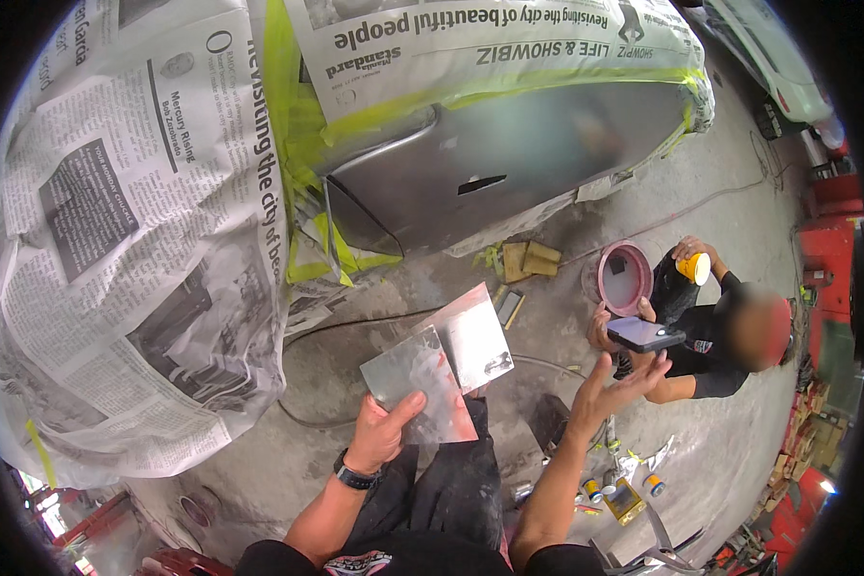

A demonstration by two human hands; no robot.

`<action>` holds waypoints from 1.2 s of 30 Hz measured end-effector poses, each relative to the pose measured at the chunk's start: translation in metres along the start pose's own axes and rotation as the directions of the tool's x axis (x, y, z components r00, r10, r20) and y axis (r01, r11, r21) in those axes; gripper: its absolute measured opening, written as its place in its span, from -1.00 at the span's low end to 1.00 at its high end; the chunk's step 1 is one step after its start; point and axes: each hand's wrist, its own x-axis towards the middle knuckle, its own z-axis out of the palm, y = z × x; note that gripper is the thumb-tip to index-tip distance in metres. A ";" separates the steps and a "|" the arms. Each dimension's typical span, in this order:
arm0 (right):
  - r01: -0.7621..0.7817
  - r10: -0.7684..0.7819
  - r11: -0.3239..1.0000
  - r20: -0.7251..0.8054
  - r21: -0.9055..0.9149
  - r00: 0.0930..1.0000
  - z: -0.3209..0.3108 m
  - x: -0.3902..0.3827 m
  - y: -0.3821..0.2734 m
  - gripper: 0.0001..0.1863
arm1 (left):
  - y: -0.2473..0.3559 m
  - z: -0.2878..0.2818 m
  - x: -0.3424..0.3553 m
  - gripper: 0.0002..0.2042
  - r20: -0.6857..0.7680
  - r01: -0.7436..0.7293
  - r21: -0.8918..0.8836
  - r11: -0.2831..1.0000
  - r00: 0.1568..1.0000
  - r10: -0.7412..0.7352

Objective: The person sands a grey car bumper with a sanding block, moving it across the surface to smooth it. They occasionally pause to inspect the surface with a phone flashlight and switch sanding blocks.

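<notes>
My left hand (pixel 388 422) is closed on two thin flat plates, thumb pressing from above. The nearer, greyish plate (pixel 418 384) carries whitish and red smears; it overlaps a shinier plate (pixel 475 336) with a red-streaked edge. My right hand (pixel 614 392) reaches out to the right, fingers stretched and apart. Just beyond its fingertips is a dark smartphone (pixel 643 334); I cannot tell whether they touch. Other fingers (pixel 600 328) show at the phone's left end, apparently another person's. A crouching co-worker (pixel 725 331) in a red cap has a hand on a yellow-orange cup (pixel 693 269).
A grey car panel (pixel 509 158) is bordered by yellow-green tape (pixel 278 106) and newspaper (pixel 144 192). A pink bucket (pixel 625 278), brownish blocks (pixel 530 259) and a hose (pixel 331 422) are on the concrete floor. Cans and a yellow tin (pixel 625 502) stand beyond my right forearm.
</notes>
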 end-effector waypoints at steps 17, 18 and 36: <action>-0.821 0.192 -0.158 0.832 0.549 0.520 0.004 -0.010 -0.101 -0.74 | 0.020 0.023 0.020 -0.76 -0.144 -0.074 0.117 0.990 0.985 0.091; -0.798 0.111 -0.084 0.802 0.597 0.588 0.000 -0.003 -0.095 -0.72 | 0.021 0.022 0.025 -0.74 -0.154 -0.097 0.113 0.989 0.982 0.114; 0.509 -0.521 0.821 0.701 0.258 0.486 -0.044 0.018 -0.101 -0.49 | 0.040 0.049 0.031 -0.80 -0.161 -0.248 0.435 0.866 0.925 0.345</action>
